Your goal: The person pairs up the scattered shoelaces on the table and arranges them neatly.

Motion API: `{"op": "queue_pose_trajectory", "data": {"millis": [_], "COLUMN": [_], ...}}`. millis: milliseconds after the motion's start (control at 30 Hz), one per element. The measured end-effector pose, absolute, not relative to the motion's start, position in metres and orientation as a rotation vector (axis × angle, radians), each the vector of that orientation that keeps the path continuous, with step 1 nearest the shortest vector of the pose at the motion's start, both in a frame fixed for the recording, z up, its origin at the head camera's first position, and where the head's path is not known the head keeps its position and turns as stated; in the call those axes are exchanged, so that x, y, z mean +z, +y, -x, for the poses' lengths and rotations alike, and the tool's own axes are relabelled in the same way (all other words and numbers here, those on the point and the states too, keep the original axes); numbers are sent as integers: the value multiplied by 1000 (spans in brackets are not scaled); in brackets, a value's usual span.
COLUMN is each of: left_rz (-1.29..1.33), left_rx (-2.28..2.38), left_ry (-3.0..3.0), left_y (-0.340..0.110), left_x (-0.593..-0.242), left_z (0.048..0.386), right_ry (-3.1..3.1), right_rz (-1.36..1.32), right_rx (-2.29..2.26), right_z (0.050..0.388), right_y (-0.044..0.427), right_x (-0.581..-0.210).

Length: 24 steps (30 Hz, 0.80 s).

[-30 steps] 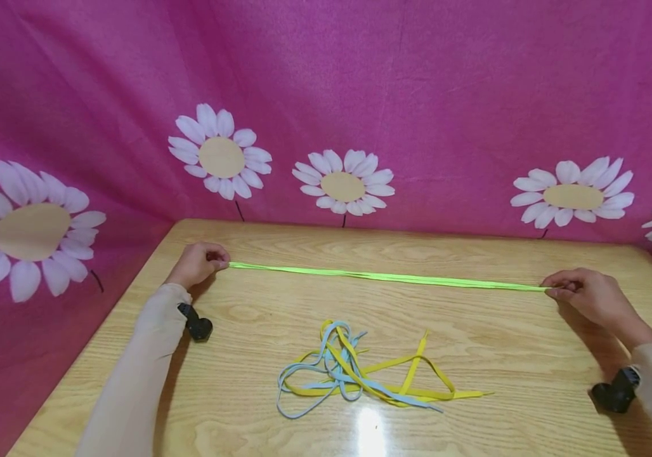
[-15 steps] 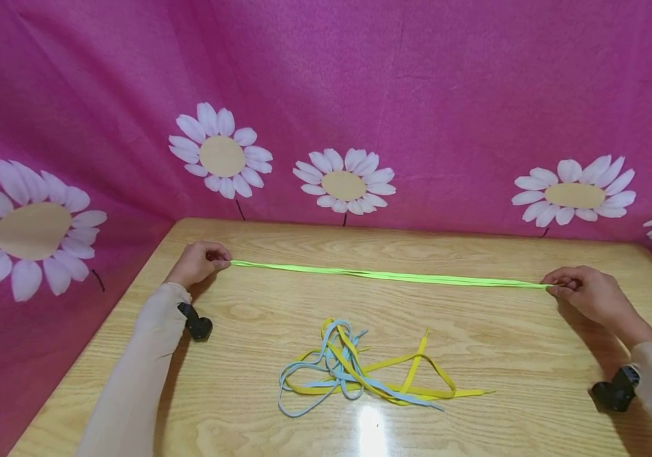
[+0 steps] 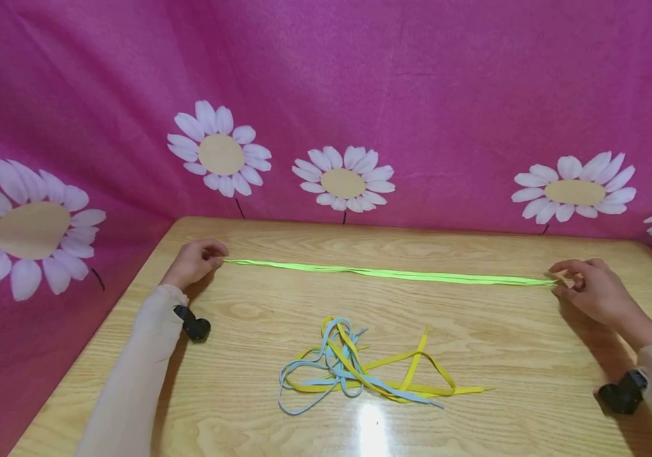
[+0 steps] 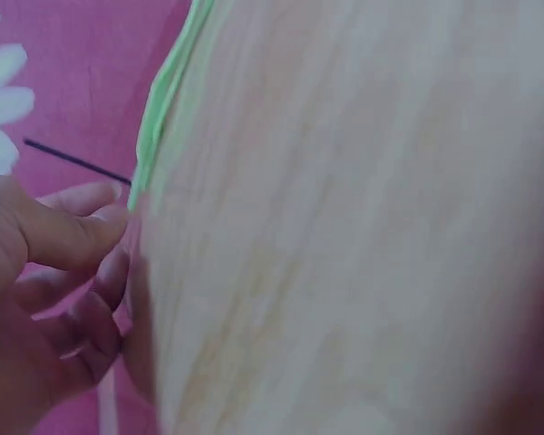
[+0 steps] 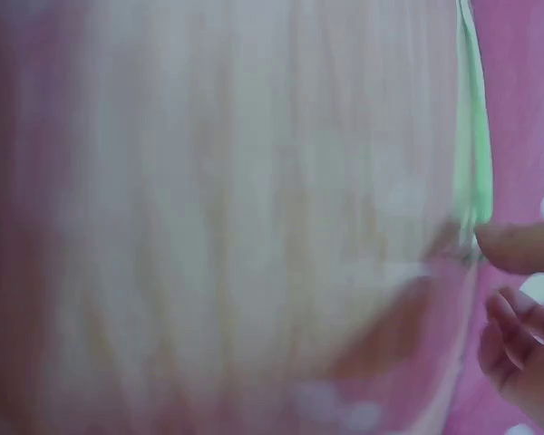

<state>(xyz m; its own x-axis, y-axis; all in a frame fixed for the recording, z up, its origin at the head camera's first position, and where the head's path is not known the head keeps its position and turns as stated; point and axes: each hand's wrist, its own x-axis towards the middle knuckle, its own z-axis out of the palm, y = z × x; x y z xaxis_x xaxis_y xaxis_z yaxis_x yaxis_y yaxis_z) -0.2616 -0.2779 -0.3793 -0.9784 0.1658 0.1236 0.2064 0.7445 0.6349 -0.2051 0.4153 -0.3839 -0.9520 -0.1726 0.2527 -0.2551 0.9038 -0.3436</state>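
Observation:
A neon green shoelace [image 3: 394,274], doubled along its length, stretches across the far part of the wooden table between the two hands. My left hand [image 3: 193,261] pinches its left end between thumb and fingertips; the thumb [image 4: 82,237] meets the lace in the left wrist view. At the other end, my right hand [image 3: 597,289] has thumb and index finger parted around the lace's tips. In the right wrist view the thumb [image 5: 517,246] touches the lace end, while the other fingers lie apart from it. The left wrist view partly hides the contact.
A loose tangle of a yellow shoelace [image 3: 417,371] and a light blue shoelace [image 3: 303,409] lies nearer on the wooden table [image 3: 246,381]. A pink cloth [image 3: 417,76] printed with daisies hangs behind and at the left. Black wrist cameras [image 3: 623,392] sit on both sleeves.
Both hands have shifted slightly outward, left hand left and right hand right. The right thumb and index finger have spread apart. The green lace stays stretched, its thin ends now showing.

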Motion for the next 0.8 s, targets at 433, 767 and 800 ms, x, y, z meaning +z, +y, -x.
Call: {"op": "queue_pose_trajectory", "data": {"millis": [433, 767, 800], "left_rz": [823, 1455, 1492], "left_rx": [-834, -485, -440], "left_ry": [-2785, -2787, -2774], "left_y": [-181, -73, -62], "left_x": [-346, -341, -341], "left_z": [207, 154, 151], "right_ry": [-2685, -2732, -2732], "right_rz": [-879, -1218, -1246], "right_rx": [617, 833, 831], "right_z": [154, 111, 108], "right_y": [317, 260, 256], "right_x": [-364, -367, -368]}}
